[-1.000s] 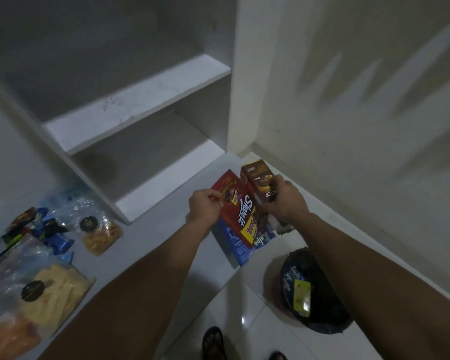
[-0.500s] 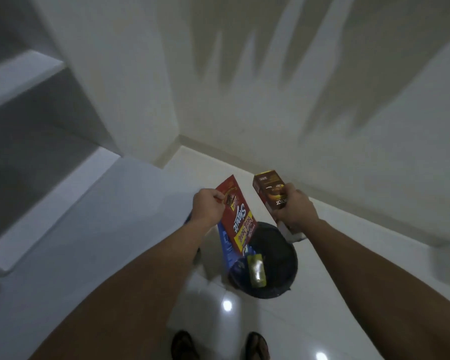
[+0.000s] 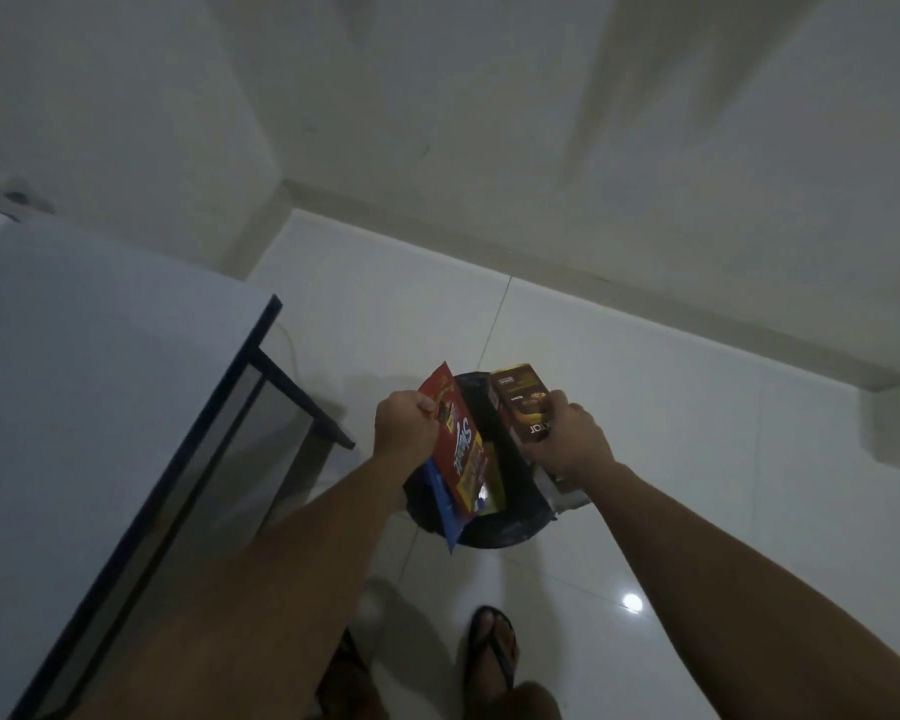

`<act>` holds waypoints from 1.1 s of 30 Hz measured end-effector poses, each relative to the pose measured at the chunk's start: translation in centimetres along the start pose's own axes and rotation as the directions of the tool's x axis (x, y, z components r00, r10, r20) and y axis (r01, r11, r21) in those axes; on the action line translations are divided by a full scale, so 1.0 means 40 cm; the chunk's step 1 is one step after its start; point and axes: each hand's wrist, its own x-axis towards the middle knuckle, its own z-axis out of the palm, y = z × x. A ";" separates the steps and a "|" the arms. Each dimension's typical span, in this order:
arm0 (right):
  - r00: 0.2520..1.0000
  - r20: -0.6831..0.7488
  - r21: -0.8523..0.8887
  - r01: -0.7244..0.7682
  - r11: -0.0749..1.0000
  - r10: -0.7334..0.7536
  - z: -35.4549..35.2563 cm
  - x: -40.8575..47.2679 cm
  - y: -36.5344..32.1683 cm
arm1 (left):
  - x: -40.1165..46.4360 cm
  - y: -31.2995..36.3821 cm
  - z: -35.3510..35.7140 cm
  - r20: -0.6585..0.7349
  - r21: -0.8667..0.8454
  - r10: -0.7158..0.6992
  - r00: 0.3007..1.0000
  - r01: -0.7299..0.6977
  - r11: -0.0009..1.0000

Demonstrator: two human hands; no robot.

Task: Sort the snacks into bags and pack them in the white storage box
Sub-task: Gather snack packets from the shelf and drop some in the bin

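Note:
My left hand (image 3: 405, 426) grips a red snack packet (image 3: 458, 449) by its upper edge, with a blue packet (image 3: 445, 504) held behind and below it. My right hand (image 3: 570, 441) grips a brown snack box (image 3: 521, 405), with a pale grey piece sticking out under the hand. Both hands hold these over a round black bin lined with a dark bag (image 3: 494, 522) on the floor. A yellow wrapper (image 3: 495, 485) lies inside the bin. The white storage box is not in view.
A white table with a dark edge and frame (image 3: 214, 407) fills the left. Pale glossy floor tiles (image 3: 671, 407) run to the wall and skirting behind. My feet in sandals (image 3: 492, 649) stand just in front of the bin.
I have turned right, away from the table and shelves, which slid out of view. Both hands carried the packets and box over the black bin, which sits lower-centre.

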 end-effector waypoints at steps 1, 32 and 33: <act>1.000 0.009 0.002 -0.005 1.000 0.005 0.022 0.012 0.013 | 0.010 -0.015 0.020 0.004 0.013 0.003 1.000 -0.003 1.000; 0.867 0.186 -0.162 0.491 0.856 -0.462 -0.390 -0.236 -0.536 | -0.296 0.237 -0.583 0.061 0.045 -0.105 0.993 0.103 0.994; 0.852 0.189 -0.164 0.518 0.840 -0.488 -0.394 -0.259 -0.573 | -0.320 0.231 -0.617 0.036 0.039 -0.107 0.994 0.106 0.994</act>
